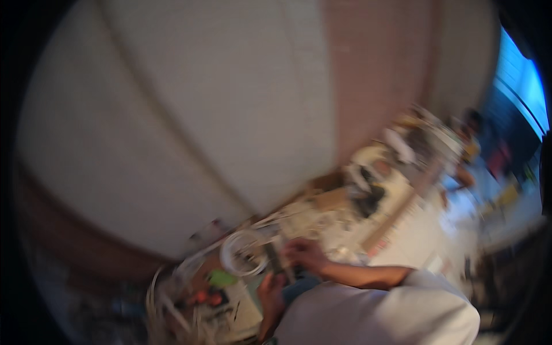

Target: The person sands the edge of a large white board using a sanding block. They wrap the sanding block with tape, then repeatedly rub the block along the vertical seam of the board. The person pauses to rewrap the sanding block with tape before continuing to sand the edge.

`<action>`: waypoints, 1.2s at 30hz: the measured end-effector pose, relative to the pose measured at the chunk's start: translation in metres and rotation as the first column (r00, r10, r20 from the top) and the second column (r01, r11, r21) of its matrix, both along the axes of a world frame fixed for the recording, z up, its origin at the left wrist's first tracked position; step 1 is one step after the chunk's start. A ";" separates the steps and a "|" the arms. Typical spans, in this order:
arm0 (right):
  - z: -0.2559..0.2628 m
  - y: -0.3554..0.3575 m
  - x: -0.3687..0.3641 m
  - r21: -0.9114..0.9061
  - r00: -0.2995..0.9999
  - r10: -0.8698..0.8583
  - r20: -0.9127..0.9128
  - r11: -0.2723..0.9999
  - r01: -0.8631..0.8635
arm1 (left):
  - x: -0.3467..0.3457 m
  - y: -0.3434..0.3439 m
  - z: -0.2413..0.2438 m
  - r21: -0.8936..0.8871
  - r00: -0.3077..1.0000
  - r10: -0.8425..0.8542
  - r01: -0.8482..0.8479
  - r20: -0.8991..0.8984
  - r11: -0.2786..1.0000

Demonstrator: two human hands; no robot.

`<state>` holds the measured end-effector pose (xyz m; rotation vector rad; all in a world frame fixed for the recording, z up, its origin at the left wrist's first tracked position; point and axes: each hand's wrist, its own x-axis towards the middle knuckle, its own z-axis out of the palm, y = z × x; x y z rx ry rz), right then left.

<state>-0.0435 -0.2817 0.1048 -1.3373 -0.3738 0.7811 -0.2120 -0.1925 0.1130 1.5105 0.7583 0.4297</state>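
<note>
The view is strongly blurred. My left hand is low in the middle, in front of my body, with its fingers pointing up. A dark narrow strip runs up from its fingertips; blur hides whether the hand grips it. To the upper right, my right hand hovers near the front of the cluttered workbench, its fingers curled and pointing left. Whether anything is in it cannot be made out. Just left of both hands stands a round white tub with small dark items inside.
A green object and orange-red items lie left of my hands. Along the wall, the bench carries a brown box, a black item and mixed clutter. Another person is at the far right.
</note>
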 end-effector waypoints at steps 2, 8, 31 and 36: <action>0.027 -0.003 -0.009 0.085 0.998 0.046 -0.049 0.995 -0.042 | -0.007 -0.008 0.018 0.127 0.996 0.044 -0.034 -0.079 0.991; 0.041 0.002 -0.008 0.101 0.983 0.172 -0.070 0.981 -0.165 | -0.002 -0.013 0.004 -0.142 0.975 0.129 -0.104 0.181 0.984; 0.034 -0.003 0.002 0.007 0.993 0.085 0.083 0.996 -0.086 | -0.155 0.427 0.200 0.741 0.119 0.939 0.649 -0.322 0.172; 0.039 0.002 0.004 0.046 0.982 0.112 0.150 0.992 -0.120 | -0.094 0.349 0.211 0.941 0.310 0.908 0.274 -0.283 0.200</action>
